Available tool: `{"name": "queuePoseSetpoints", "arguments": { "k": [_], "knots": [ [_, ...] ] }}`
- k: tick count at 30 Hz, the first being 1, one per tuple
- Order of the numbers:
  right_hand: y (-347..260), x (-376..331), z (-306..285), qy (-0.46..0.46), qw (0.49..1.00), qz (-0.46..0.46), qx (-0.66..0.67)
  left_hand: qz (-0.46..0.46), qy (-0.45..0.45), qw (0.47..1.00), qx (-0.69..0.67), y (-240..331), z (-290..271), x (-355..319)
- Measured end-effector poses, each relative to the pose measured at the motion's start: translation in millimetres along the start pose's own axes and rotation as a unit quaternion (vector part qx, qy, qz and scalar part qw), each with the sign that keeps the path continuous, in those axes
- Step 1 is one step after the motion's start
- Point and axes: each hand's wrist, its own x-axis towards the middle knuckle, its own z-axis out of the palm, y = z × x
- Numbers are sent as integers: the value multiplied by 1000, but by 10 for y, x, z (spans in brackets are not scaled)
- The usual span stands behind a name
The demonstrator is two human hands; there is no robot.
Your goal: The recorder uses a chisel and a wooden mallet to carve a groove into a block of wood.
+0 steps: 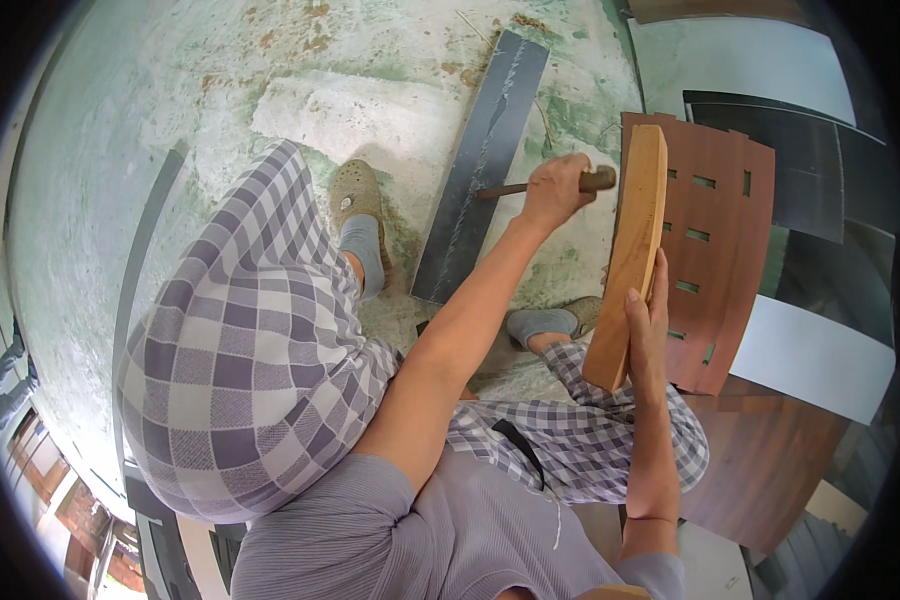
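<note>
My left hand (558, 192) is wrapped round the thick handle of a chisel (599, 180). The chisel lies nearly level, and its shaft runs left to a tip over the middle of a long dark grey board (460, 222) on the floor. Whether the tip touches the board I cannot tell. Down the board's length runs a pale, jagged line with a ragged split in its upper part. On the right, my right hand (648, 330) grips the lower part of a long, light wooden block (638, 235), tilted slightly, with the thumb on its face.
Beside the block lies a reddish-brown panel (720, 250) with several slots. Dark and white sheets (815, 355) are stacked along the right, near a brown board (760, 460). A grey strip (145, 250) curves along the left. My feet in clogs (358, 195) flank the dark board.
</note>
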Motion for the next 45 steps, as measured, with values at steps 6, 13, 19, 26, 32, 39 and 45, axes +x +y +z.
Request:
{"name": "queuePoseSetpoints", "arguments": {
  "k": [6,13,19,26,32,39,45],
  "knots": [
    [-118,-4,11,-4,999,24,34,-52,157,986,23,-44,-168,267],
    [-144,-15,66,-12,1000,-1,8,-50,285,953,93,-100,-341,380],
    [-453,-118,93,-6,992,-128,-24,-58,324,939,97,-91,-281,365],
    [-582,-159,235,-128,955,-108,-243,-12,280,955,99,-188,-203,270],
    [-630,-160,101,-18,977,-195,-82,-59,342,933,90,-65,-174,344],
    [-514,-93,176,-105,973,-57,-198,-100,227,968,31,-242,-213,333],
    [-475,-58,67,-35,981,-107,-158,-40,318,945,63,-75,-209,301]
  ]
}}
